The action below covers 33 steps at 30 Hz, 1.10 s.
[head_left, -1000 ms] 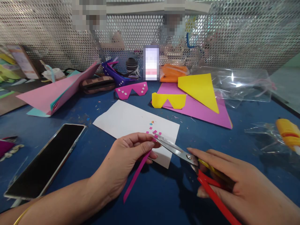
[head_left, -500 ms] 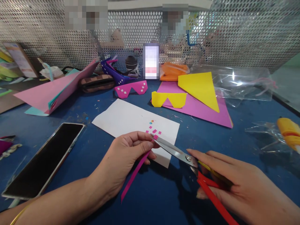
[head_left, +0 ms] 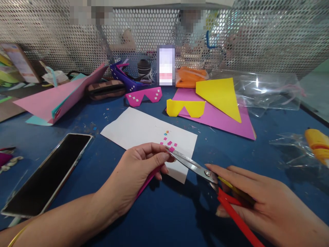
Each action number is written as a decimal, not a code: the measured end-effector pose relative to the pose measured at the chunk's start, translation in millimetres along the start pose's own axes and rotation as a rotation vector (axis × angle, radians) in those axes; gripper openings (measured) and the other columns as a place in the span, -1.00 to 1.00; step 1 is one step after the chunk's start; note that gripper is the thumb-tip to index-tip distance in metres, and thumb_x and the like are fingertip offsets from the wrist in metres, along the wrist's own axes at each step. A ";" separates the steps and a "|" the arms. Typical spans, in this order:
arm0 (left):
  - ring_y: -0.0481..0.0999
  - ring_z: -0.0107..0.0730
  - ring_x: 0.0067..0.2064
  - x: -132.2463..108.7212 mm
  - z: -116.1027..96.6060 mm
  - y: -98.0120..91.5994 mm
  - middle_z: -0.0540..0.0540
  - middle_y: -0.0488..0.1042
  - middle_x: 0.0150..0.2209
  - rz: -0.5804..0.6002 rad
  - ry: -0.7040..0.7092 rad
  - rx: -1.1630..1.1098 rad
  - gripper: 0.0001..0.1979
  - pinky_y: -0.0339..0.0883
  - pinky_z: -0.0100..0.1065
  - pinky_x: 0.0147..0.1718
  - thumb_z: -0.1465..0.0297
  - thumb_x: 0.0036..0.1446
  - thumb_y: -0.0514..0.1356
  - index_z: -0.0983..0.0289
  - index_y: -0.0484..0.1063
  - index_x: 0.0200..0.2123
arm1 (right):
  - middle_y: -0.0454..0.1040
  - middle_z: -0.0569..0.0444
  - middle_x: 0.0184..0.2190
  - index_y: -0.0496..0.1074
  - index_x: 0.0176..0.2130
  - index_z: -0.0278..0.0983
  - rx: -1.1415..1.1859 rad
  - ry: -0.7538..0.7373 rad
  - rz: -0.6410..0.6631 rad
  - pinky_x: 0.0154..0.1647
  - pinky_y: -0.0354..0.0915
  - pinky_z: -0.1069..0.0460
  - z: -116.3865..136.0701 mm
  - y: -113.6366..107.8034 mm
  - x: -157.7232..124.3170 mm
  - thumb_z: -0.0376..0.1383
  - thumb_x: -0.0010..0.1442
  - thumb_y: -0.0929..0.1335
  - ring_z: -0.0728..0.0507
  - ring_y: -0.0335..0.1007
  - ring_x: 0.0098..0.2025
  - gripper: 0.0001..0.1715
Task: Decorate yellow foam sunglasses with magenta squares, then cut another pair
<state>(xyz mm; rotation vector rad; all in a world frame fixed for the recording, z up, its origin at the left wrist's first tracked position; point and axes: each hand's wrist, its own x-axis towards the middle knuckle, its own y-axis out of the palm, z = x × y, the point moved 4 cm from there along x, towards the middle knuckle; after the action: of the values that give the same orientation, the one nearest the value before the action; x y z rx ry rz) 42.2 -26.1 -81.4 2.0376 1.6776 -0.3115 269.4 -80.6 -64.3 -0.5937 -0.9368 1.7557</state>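
Between the thumb and fingers of my left hand (head_left: pixel 146 161) is a narrow magenta paper strip (head_left: pixel 147 182), its tail hanging down under the palm. My right hand (head_left: pixel 264 199) grips scissors (head_left: pixel 196 167) by their red and yellow handles. The blade tips reach my left fingertips, and the blades look nearly closed. Several small magenta paper squares (head_left: pixel 169 143) lie just beyond the tips on a white sheet (head_left: pixel 144 128). A few tiny coloured bits (head_left: pixel 166 132) rest there too. The strip's end at the blades is hidden by my fingers.
Behind the sheet stand pink paper glasses (head_left: pixel 144 97) with white squares and yellow paper glasses (head_left: pixel 185 108). A dark phone (head_left: pixel 48 175) lies left. Folded pink paper (head_left: pixel 61 94), yellow paper (head_left: pixel 221 97) and a clear plastic bag (head_left: pixel 269 89) are around. A perforated metal screen (head_left: pixel 149 31) borders the back.
The magenta strip's tail has swung back under my left hand, so less of it shows. The scissors and both hands have hardly moved.
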 end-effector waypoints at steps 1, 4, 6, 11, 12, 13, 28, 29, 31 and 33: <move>0.41 -0.61 -0.56 0.0 0.2 -0.1 -0.05 0.52 -0.56 0.002 -0.003 0.005 -0.96 0.31 -0.63 -0.59 0.42 0.08 0.35 0.27 0.59 -0.39 | 0.60 0.15 -0.29 0.44 0.14 -0.04 0.001 -0.003 -0.007 -0.33 0.48 0.19 -0.1 0.0 -0.1 -0.17 0.14 0.44 -0.03 0.58 -0.35 -0.45; 0.41 -0.61 -0.54 -0.8 0.1 0.0 -0.01 0.56 -0.50 -0.008 -0.002 0.020 -0.94 0.30 -0.62 -0.60 0.41 0.07 0.35 0.29 0.59 -0.41 | 0.60 0.14 -0.27 0.44 0.13 -0.03 -0.001 -0.011 -0.027 -0.31 0.49 0.19 -0.7 0.2 -0.4 -0.15 0.13 0.46 -0.05 0.59 -0.32 -0.44; 0.41 -0.61 -0.54 -1.3 0.1 0.7 0.00 0.57 -0.48 -0.011 0.004 0.019 -0.93 0.31 -0.62 -0.60 0.40 0.06 0.36 0.29 0.59 -0.41 | 0.60 0.14 -0.28 0.45 0.12 -0.03 0.002 -0.015 -0.036 -0.31 0.49 0.19 -0.4 0.2 -0.5 -0.14 0.12 0.46 -0.05 0.59 -0.33 -0.45; 0.41 -0.62 -0.53 -2.0 0.8 2.5 -0.01 0.57 -0.47 0.003 0.012 0.006 -0.93 0.30 -0.63 -0.59 0.42 0.08 0.34 0.29 0.59 -0.42 | 0.59 0.18 -0.33 0.47 0.09 -0.03 0.012 -0.025 -0.043 -0.34 0.48 0.21 3.1 -1.1 0.8 -0.13 0.14 0.45 -0.02 0.57 -0.37 -0.50; 0.41 -0.62 -0.53 -2.0 1.0 2.3 -0.01 0.57 -0.48 0.002 0.011 0.007 -0.93 0.30 -0.63 -0.59 0.42 0.09 0.34 0.29 0.58 -0.43 | 0.59 0.17 -0.32 0.47 0.08 -0.05 0.011 -0.022 -0.037 -0.34 0.48 0.21 3.4 -1.1 1.1 -0.12 0.14 0.45 -0.02 0.57 -0.36 -0.51; 0.41 -0.62 -0.53 -2.0 1.2 2.0 -0.01 0.57 -0.48 0.000 0.009 0.008 -0.92 0.30 -0.63 -0.59 0.42 0.09 0.33 0.29 0.58 -0.43 | 0.59 0.16 -0.32 0.48 0.08 -0.06 0.010 -0.019 -0.032 -0.34 0.48 0.20 3.4 -0.9 1.3 -0.11 0.14 0.44 -0.03 0.57 -0.36 -0.51; 0.42 -0.61 -0.53 4.3 5.2 0.0 -0.01 0.58 -0.47 -0.010 -0.012 0.015 -0.95 0.32 -0.62 -0.59 0.42 0.06 0.35 0.28 0.59 -0.42 | 0.60 0.08 -0.28 0.47 0.13 -0.12 0.019 0.033 0.027 -0.28 0.52 0.11 -3.5 5.2 -1.3 -0.09 0.17 0.42 -0.11 0.59 -0.28 -0.46; 0.42 -0.61 -0.52 4.4 5.3 -0.2 -0.01 0.58 -0.47 -0.011 -0.016 0.017 -0.94 0.31 -0.62 -0.59 0.42 0.06 0.36 0.28 0.59 -0.43 | 0.60 0.08 -0.28 0.47 0.13 -0.12 0.014 0.029 0.023 -0.28 0.52 0.12 -3.6 5.0 -1.5 -0.09 0.17 0.42 -0.11 0.59 -0.29 -0.46; 0.42 -0.61 -0.52 4.5 5.5 -0.8 -0.01 0.59 -0.46 -0.013 -0.019 0.025 -0.93 0.31 -0.62 -0.59 0.40 0.07 0.36 0.28 0.58 -0.42 | 0.60 0.08 -0.27 0.47 0.12 -0.12 0.006 0.022 0.018 -0.29 0.51 0.12 -3.8 4.9 -2.0 -0.09 0.16 0.42 -0.10 0.59 -0.29 -0.46; 0.42 -0.61 -0.52 4.6 5.8 -1.2 0.00 0.59 -0.45 -0.013 -0.020 0.032 -0.92 0.31 -0.62 -0.59 0.39 0.07 0.36 0.28 0.58 -0.42 | 0.60 0.07 -0.27 0.47 0.12 -0.12 0.000 0.022 0.019 -0.29 0.51 0.12 -4.1 5.2 -2.3 -0.08 0.16 0.41 -0.11 0.59 -0.30 -0.47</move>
<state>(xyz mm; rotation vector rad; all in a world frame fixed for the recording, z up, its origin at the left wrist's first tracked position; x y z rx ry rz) 42.7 -24.9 -88.8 2.0414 1.6845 -0.3643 270.4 -82.4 -70.9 -0.6228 -0.9183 1.7632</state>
